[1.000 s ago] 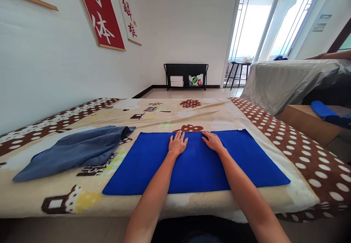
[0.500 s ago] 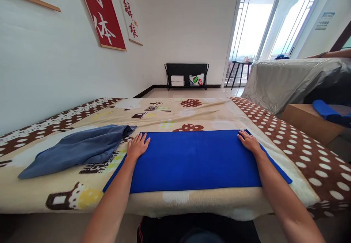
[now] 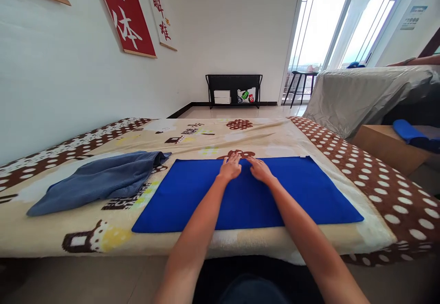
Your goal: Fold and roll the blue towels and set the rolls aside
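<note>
A bright blue cloth (image 3: 192, 198) lies spread flat near the front edge of a patterned blanket (image 3: 268, 139). My left hand (image 3: 231, 166) rests on the cloth near the middle of its far edge, fingers stretched forward. Just to the right, my right hand (image 3: 260, 169) touches the same edge, its fingers extended toward my left hand, with a narrow gap between the two. A crumpled grey-blue cloth (image 3: 103, 176) lies on the blanket to the left of the blue one.
Beyond the blanket stands a black rack (image 3: 233, 84) with white boxes. A dark stool (image 3: 302, 77) is by the glass doors. On the right are a plastic-covered piece of furniture (image 3: 343, 91), a cardboard box (image 3: 381, 143) with a blue roll, and another person's forearm (image 3: 422, 60).
Both my hands have moved inward from the far corners of the blue cloth to the middle of its far edge. The view has shifted slightly.
</note>
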Action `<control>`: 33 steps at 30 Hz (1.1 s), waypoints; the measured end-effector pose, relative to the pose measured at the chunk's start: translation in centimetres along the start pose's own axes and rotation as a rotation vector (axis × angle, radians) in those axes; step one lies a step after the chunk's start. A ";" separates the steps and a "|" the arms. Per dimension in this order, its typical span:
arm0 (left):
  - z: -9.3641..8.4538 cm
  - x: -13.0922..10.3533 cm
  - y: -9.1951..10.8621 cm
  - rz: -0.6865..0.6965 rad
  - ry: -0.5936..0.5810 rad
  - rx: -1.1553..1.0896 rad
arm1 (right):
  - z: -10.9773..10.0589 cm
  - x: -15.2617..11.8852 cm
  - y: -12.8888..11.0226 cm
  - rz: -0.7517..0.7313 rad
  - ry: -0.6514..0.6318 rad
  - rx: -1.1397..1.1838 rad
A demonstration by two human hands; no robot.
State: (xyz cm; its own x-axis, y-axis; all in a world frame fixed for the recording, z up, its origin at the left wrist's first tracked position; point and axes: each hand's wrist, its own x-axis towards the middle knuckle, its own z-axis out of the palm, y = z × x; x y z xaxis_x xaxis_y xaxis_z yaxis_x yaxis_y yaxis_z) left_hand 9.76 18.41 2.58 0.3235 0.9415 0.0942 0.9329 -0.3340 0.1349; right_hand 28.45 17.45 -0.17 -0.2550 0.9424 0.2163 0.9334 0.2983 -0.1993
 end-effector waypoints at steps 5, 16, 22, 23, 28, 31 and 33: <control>3.1 -0.8 2.1 -0.011 0.006 -0.026 | 1.3 -0.5 -0.4 -0.030 -0.048 0.016; -1.2 -6.0 -16.5 -0.378 0.030 0.047 | -3.6 -9.4 18.6 0.411 -0.006 -0.086; -3.1 -8.8 -20.6 -0.468 0.087 0.084 | -4.7 -11.8 20.8 0.531 0.084 -0.120; -3.2 -9.0 -20.2 -0.456 0.105 0.091 | -4.7 -12.1 20.3 0.534 0.113 -0.128; -2.0 -13.6 -15.9 -0.272 0.268 0.108 | -3.6 -17.3 16.1 0.382 0.210 -0.125; -0.2 -19.8 -13.6 -0.124 0.279 0.058 | -2.0 -23.1 13.6 0.190 0.288 -0.109; 0.8 -23.8 -12.8 -0.187 0.359 0.077 | -0.9 -26.7 12.3 0.236 0.421 -0.140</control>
State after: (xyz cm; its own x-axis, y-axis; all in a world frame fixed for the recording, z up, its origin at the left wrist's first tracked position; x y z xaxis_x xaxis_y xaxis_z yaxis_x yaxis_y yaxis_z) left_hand -9.72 0.27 -2.19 0.0839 0.9061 0.4147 0.9839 -0.1411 0.1094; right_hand 46.93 -4.15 -7.49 0.0644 0.8305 0.5533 0.9857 0.0337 -0.1653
